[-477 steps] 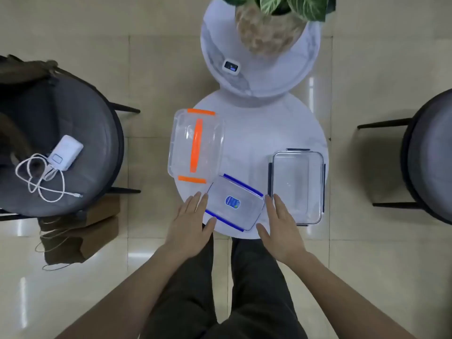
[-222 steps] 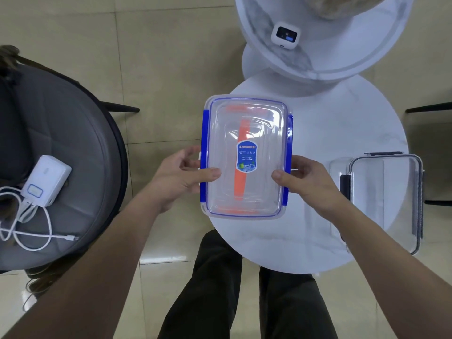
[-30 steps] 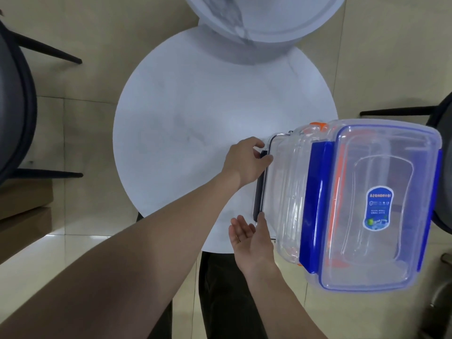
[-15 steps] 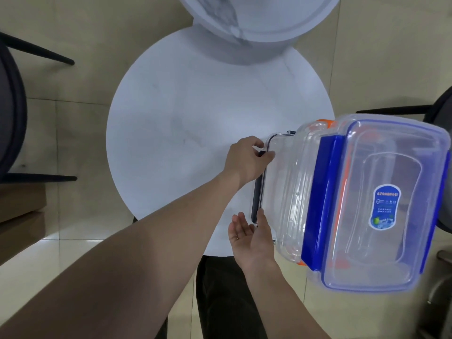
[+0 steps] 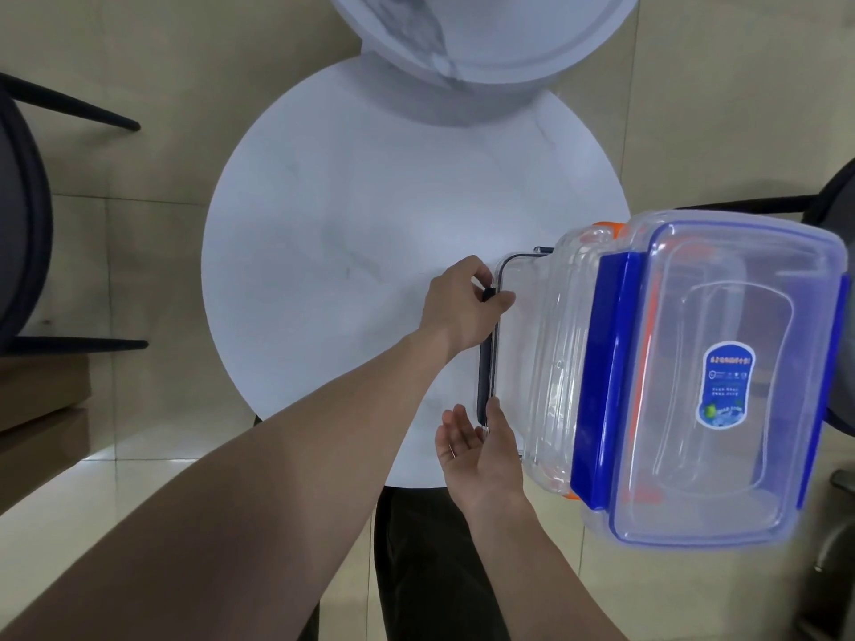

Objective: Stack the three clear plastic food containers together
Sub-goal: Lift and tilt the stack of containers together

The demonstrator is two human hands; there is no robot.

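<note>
Three clear containers stand stacked at the right edge of the round white table (image 5: 351,233). On top is the blue-clipped container (image 5: 721,386) with a blue label. Under it sits the orange-clipped container (image 5: 562,363). The black-rimmed container (image 5: 506,344) is at the bottom. My left hand (image 5: 462,307) pinches the bottom container's left rim near its far corner. My right hand (image 5: 481,451) is palm up, thumb against that rim's near corner, fingers spread and holding nothing that I can see.
A second, higher round marble table (image 5: 486,34) overlaps the far side. A dark chair (image 5: 23,224) stands at the left, another chair (image 5: 837,210) at the right behind the stack. My legs (image 5: 430,571) are below the table's near edge.
Over the last second the stack and both hands have kept their places; only the view has shifted slightly. Earlier, the containers lay apart on the table.
</note>
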